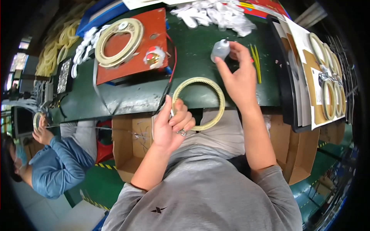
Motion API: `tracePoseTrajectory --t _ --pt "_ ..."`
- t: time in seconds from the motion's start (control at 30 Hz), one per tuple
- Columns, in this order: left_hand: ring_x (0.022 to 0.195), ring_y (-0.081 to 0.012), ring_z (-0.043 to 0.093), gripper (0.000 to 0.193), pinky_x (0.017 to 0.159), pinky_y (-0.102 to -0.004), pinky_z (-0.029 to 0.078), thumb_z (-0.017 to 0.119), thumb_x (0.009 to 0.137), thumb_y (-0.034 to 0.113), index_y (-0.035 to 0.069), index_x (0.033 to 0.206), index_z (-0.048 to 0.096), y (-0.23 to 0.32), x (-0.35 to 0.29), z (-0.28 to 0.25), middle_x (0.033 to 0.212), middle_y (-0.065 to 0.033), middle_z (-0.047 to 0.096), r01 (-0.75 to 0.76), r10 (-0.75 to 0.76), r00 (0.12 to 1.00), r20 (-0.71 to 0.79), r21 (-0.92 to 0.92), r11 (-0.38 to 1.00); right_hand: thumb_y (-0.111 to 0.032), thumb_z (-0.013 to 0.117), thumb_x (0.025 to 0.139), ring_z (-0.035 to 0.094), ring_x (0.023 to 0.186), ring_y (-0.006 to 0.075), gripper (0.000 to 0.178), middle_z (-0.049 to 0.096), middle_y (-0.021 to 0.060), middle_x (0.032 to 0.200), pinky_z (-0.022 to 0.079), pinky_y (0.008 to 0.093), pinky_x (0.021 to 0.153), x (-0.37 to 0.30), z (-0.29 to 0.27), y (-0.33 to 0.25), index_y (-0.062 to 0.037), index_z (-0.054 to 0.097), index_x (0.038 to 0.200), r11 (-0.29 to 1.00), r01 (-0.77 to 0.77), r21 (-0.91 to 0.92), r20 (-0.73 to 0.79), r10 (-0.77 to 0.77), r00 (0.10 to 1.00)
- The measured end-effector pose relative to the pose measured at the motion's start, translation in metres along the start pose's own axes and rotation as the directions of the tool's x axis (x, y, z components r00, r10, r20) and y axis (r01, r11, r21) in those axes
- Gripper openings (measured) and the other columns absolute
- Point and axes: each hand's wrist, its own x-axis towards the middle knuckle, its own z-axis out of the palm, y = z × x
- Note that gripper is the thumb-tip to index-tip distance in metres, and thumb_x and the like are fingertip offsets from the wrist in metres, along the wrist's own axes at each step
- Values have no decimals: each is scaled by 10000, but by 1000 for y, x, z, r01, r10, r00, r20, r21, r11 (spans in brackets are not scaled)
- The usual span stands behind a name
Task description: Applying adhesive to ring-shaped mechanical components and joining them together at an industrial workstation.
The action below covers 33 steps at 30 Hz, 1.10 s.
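My left hand (172, 125) is closed on the left side of a cream ring gear (220, 101) with fine teeth round its inner edge. The ring gear is held over my lap at the table's front edge. A small silvery bit shows under my curled fingers; what it is I cannot make out. Farther up and right, my right hand (241, 75) has its thumb and fingers at a small whitish squeeze bottle (220, 52) with a dark tip. The thumb lies across the bottle's lower part, with the forefinger near its top.
Yellow tweezers (256, 63) lie right of my right hand. A red-brown box (127, 73) carries a larger ring (101, 48). White gloves (216, 15) lie at the back. Several rings hang on a board (311, 88) at right. Another person (58, 161) sits at left, near a cardboard box (127, 163).
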Motion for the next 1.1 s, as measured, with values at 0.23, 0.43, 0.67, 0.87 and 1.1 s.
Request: tracePoseTrajectory --t 0.23,0.43,0.67,0.87,1.1 --pt "514 -53 298 399 605 -248 343 316 1113 411 129 948 546 2 -1 0 603 89 307 -23 23 1000 4 -66 998 -102 605 983 635 1042 226 441 622 162 1188 502 354 932 -21 -14 -22 67 467 1366 800 -184 571 32 203 979" --pt "519 -49 299 394 619 -251 344 316 1114 407 130 963 551 3 1 -5 605 97 313 -25 27 999 34 -47 999 -227 646 938 591 898 161 560 622 127 1128 470 306 758 -46 -60 -28 61 473 1386 704 -424 570 254 340 905" --pt "503 -48 283 410 598 -247 334 296 1117 410 141 934 546 -1 2 -2 592 100 297 -28 28 1000 12 -49 998 -265 695 942 617 1048 162 506 634 110 1156 494 282 852 -65 -71 -14 46 531 1307 679 -397 617 160 386 908" --pt "493 -49 265 429 590 -251 339 267 1120 409 144 917 537 0 -2 -1 589 96 285 -49 49 999 -22 -2 999 -387 643 990 670 925 188 528 664 173 1116 562 294 724 -66 -57 -22 62 547 1251 765 -253 592 40 286 957" --pt "493 -47 271 431 590 -249 342 279 1117 423 143 927 547 0 1 -1 591 98 286 -52 52 998 -18 -14 999 -473 573 1009 663 962 243 589 642 219 1175 561 341 719 -65 -53 -25 64 542 1248 910 -202 361 14 211 977"
